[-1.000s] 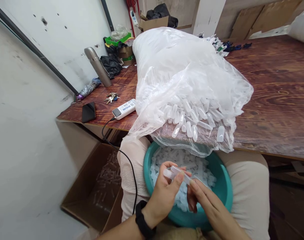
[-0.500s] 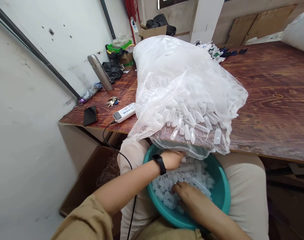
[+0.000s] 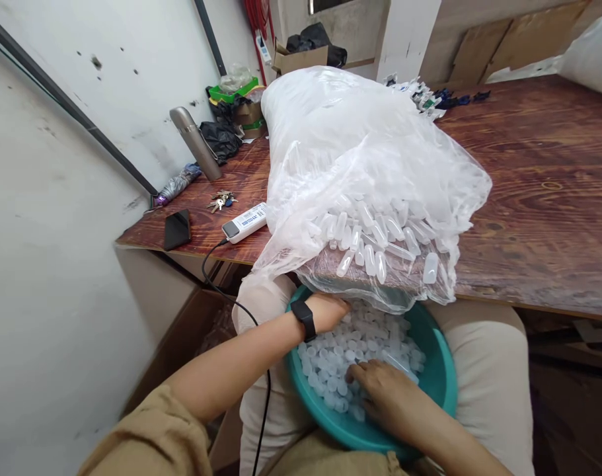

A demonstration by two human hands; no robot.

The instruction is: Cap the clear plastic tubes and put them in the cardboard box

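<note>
A teal basin (image 3: 447, 370) rests on my lap, filled with small translucent white plastic caps (image 3: 325, 370) and several longer tube-like pieces. My left hand (image 3: 329, 312), a black band on its wrist, is at the far left part of the basin over the caps; its fingertips are hidden near the hanging bag edge. My right hand (image 3: 387, 393) dips into the caps in the middle, fingers curled; what they hold, if anything, is hidden. Above the basin, a large translucent plastic bag (image 3: 350, 125) lies on the table, its mouth spilling similar oblong pieces (image 3: 370, 248).
The wood-patterned table (image 3: 538, 198) carries a phone (image 3: 177, 229), keys (image 3: 222, 201), a white power bank (image 3: 244, 223) and a metal flask (image 3: 195, 142). A black cable (image 3: 263, 410) runs down past my left forearm. Cardboard boxes (image 3: 301, 61) stand at the back.
My left hand has moved left within the basin, away from the white piece it was beside. My right hand has shifted slightly to the right among the caps.
</note>
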